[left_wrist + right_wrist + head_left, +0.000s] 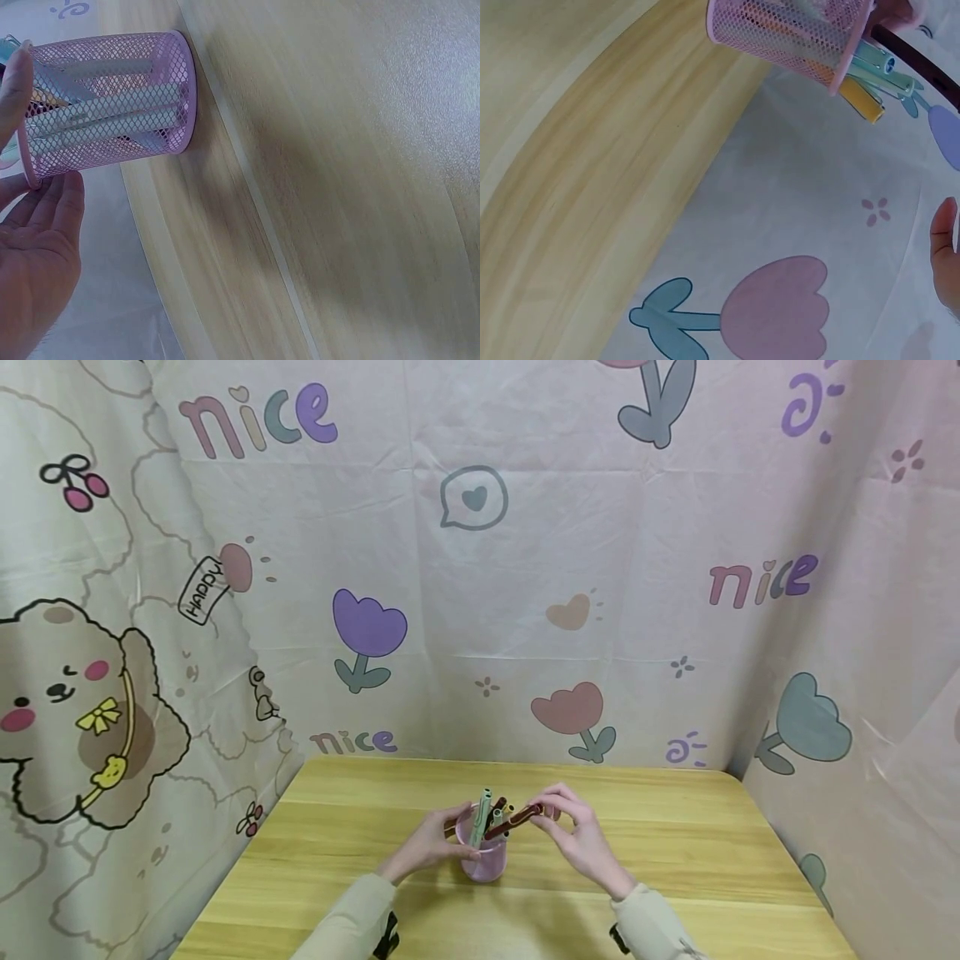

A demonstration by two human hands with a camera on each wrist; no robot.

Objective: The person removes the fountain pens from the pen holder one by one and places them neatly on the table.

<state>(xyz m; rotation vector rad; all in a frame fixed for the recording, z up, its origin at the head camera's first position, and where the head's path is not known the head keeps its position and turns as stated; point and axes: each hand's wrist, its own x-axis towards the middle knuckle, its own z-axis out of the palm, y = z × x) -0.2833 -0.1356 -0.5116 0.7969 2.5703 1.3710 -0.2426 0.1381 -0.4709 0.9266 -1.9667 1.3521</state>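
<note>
A pink mesh pen holder (486, 865) stands upright on the table with several pens in it, among them a mint green pen (481, 818) and a yellow one (863, 101). My left hand (431, 842) grips the holder near its rim, thumb on one side and fingers on the other. With thumb and fingertips my right hand (583, 837) pinches a dark red pen (516, 820), which slants over the holder's mouth. In the right wrist view this pen's free end lies close to the rim; whether it touches cannot be told.
The light wood table (675, 852) reaches back to a hanging cloth (480, 577) printed with tulips and words. Another cloth with a cartoon bear (82, 710) hangs at the left, and more cloth hangs at the right.
</note>
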